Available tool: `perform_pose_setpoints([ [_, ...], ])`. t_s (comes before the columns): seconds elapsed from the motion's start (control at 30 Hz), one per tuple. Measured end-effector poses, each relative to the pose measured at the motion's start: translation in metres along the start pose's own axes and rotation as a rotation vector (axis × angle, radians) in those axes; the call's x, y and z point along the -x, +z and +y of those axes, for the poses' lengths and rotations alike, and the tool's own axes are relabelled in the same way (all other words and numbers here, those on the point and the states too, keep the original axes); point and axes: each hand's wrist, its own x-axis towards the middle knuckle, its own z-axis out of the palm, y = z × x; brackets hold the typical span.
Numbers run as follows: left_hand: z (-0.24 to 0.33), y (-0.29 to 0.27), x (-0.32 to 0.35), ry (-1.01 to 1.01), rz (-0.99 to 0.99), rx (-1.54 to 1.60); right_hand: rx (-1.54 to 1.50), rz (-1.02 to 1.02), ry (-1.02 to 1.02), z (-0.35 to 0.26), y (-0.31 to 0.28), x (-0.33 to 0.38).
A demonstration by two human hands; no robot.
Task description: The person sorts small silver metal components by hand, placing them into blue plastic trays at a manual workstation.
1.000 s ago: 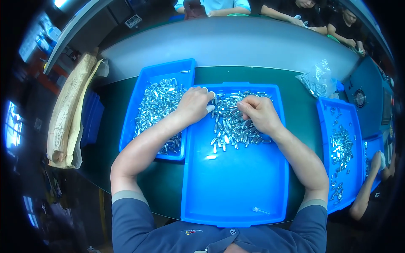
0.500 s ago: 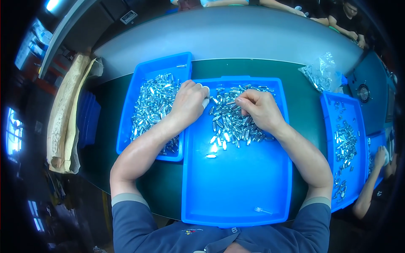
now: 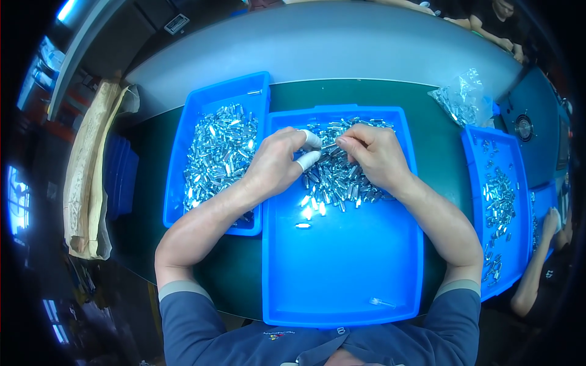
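Observation:
Above the far part of the large blue tray (image 3: 342, 268) my two hands are close together. My right hand (image 3: 377, 155) pinches a small slim metal part (image 3: 329, 146) between thumb and forefinger, its end pointing left. White finger covers sit on the thumb and forefinger of my left hand (image 3: 278, 160). Those two fingers are apart, just left of the part, and nothing shows between them. Beneath the hands lies a heap of shiny small metal cylinders (image 3: 342, 186). One single metal cylinder (image 3: 303, 226) lies nearer me.
To the left, a second blue tray (image 3: 173, 183) holds many similar metal pieces. A clear tube-like piece (image 3: 382, 302) lies in the large tray's near right corner. At right are a plastic bag of parts (image 3: 464, 100), another blue tray (image 3: 519, 256) and a co-worker's hand (image 3: 552, 222).
My left hand has moved right, close to my right hand, and its thumb and forefinger have spread. My right hand keeps its pinch in nearly the same place. The view has shifted slightly.

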Motion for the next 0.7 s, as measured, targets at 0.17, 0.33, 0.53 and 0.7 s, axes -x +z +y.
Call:
perform_pose_setpoints([
  [0.17, 0.002, 0.004, 0.004, 0.037, 0.059, 0.043, 0.056, 0.047, -0.088, -0.004, 0.001, 0.002],
  [0.33, 0.005, -0.003, 0.005, 0.034, 0.053, 0.012, -0.040, 0.024, -0.003, -0.008, 0.003, 0.003],
  [0.53, -0.008, -0.027, -0.003, 0.118, 0.196, -0.227, -0.233, 0.096, 0.042, 0.008, -0.004, -0.006],
  [0.7, -0.039, -0.058, -0.003, -0.087, 0.291, -0.682, -0.243, 0.105, 0.077, 0.011, -0.006, -0.008],
])
